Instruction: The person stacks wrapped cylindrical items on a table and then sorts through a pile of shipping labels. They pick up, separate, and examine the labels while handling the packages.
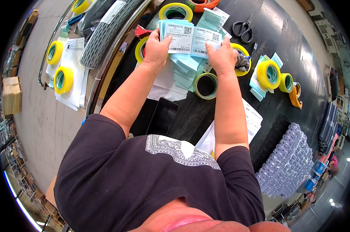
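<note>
My left hand (157, 50) is closed on a small stack of white labels (178, 38) with light-blue edges, thumb on top. Closed on a similar label (206, 42) is my right hand (223, 57); the two labels are held side by side, faces up. Beneath them, folded strips of light-blue label backing (184, 73) spread over the black table (275, 38). A green-cored tape roll (206, 86) lies just below the right hand. Beside that hand are a yellow tape roll (241, 49) and a dark grey glove (242, 63). Black scissors (242, 29) lie beyond it.
More yellow tape rolls (268, 74) sit on the right, near an orange tape dispenser (296, 96). A black phone (163, 115) and printed papers (253, 120) lie close to me. Bubble wrap (288, 162) is at lower right. A metal-railed cart (43, 77) stands left.
</note>
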The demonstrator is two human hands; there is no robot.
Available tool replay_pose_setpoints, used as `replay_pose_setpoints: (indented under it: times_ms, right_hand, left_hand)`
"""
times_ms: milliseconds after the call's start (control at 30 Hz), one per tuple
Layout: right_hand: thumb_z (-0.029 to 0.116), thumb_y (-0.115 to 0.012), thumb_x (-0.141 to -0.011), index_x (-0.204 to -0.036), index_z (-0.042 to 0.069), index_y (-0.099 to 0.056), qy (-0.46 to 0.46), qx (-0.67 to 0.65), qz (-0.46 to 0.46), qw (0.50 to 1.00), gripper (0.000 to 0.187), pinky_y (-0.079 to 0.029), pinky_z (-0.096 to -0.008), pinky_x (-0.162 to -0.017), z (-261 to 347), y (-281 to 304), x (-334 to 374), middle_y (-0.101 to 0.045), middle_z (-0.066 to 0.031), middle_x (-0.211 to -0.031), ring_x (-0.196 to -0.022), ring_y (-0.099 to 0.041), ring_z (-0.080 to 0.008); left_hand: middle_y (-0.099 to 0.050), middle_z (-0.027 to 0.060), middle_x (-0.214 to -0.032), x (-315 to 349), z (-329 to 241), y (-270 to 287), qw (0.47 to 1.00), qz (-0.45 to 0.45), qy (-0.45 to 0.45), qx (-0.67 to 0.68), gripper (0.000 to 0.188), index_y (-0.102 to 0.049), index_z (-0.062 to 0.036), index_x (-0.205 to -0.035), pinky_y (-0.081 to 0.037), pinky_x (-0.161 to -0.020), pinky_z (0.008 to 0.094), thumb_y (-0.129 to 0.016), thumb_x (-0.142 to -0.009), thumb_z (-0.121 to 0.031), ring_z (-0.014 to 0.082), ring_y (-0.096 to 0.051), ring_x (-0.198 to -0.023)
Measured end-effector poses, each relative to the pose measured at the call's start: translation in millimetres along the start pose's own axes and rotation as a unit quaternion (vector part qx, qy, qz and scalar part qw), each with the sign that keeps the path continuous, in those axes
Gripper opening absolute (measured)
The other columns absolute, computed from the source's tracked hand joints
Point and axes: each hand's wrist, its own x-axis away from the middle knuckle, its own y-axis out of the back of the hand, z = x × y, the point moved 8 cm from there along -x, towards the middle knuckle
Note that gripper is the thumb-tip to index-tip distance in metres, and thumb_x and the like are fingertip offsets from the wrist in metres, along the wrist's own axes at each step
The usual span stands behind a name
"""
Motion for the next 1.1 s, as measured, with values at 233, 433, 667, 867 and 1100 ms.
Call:
replay_pose_setpoints:
  times_ms: [233,433,667,867,1100]
  right_hand:
    - [0.039,-0.073,-0.077,-0.140,0.002,-0.043,0.245,-0.374,0.063,0.892,0.079,-0.031,-0.0442,-0.111,39.0,-15.8,51.7,-0.049,-0.0173,-0.139,-0.129,-0.041,-0.0380]
    - [0.041,-0.073,-0.075,-0.138,0.015,-0.051,0.355,-0.094,0.091,0.926,0.072,-0.024,-0.0477,-0.115,63.4,-48.7,77.9,-0.040,-0.0081,-0.150,-0.141,-0.028,-0.0356]
    - [0.038,-0.074,-0.074,-0.137,0.012,-0.051,0.379,-0.064,0.090,0.919,0.072,-0.024,-0.0481,-0.115,64.1,-51.0,74.6,-0.036,-0.0106,-0.152,-0.141,-0.027,-0.0381]
    - [0.029,-0.074,-0.077,-0.139,-0.001,-0.042,0.208,-0.118,-0.131,0.962,0.076,-0.027,-0.0470,-0.112,12.4,-11.1,32.2,-0.041,-0.0266,-0.143,-0.134,-0.035,-0.0411]
    - [0.038,-0.071,-0.079,-0.140,-0.007,-0.035,0.065,-0.109,-0.020,0.992,0.083,-0.031,-0.0426,-0.108,0.7,-4.1,8.5,-0.053,-0.0258,-0.131,-0.123,-0.046,-0.0426]
  left_hand:
    - [-0.062,0.0140,-0.113,2.6,-3.4,-1.6,0.999,-0.009,-0.010,-0.041,0.041,-0.045,0.0073,-0.128,-0.051,-0.088,0.0305,-0.057,-0.089,0.002,0.0190,-0.062,-0.100]
    - [-0.062,0.0129,-0.110,0.2,1.4,3.4,0.995,-0.014,0.037,0.088,0.038,-0.047,0.0064,-0.127,-0.052,-0.084,0.0280,-0.059,-0.093,-0.005,0.0173,-0.062,-0.098]
    - [-0.061,0.0134,-0.113,2.9,-4.3,-3.9,0.998,-0.007,-0.032,-0.049,0.044,-0.044,0.0071,-0.129,-0.052,-0.086,0.0287,-0.062,-0.089,-0.001,0.0179,-0.062,-0.099]
    - [-0.060,0.0133,-0.116,0.2,2.8,3.2,1.000,-0.009,-0.005,0.016,0.039,-0.047,0.0060,-0.127,-0.050,-0.092,0.0317,-0.059,-0.091,0.001,0.0191,-0.061,-0.102]
    - [-0.060,0.0146,-0.116,-1.7,3.2,5.5,1.000,-0.004,-0.004,0.020,0.039,-0.047,0.0075,-0.126,-0.051,-0.089,0.0305,-0.059,-0.090,0.001,0.0188,-0.061,-0.102]
